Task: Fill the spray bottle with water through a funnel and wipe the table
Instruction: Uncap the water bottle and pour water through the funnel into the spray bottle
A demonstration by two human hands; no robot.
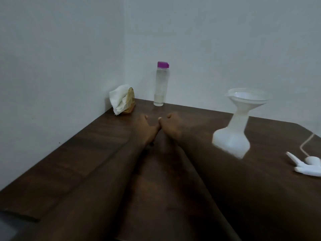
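A white spray bottle (231,138) stands at the right of the dark wooden table (86,153) with a clear funnel (248,97) set in its neck. Its white spray head (307,166) with a thin tube lies on the table at the far right. At the back near the wall corner stands a clear water bottle (161,86) with a purple cap. My left hand (145,127) and my right hand (171,126) lie side by side on the table in front of it, fingers apart, holding nothing.
A wooden napkin holder (130,100) with white tissues (119,100) stands in the back left corner against the wall. Walls close the table at the back and left. The table's front left edge (20,214) is in view.
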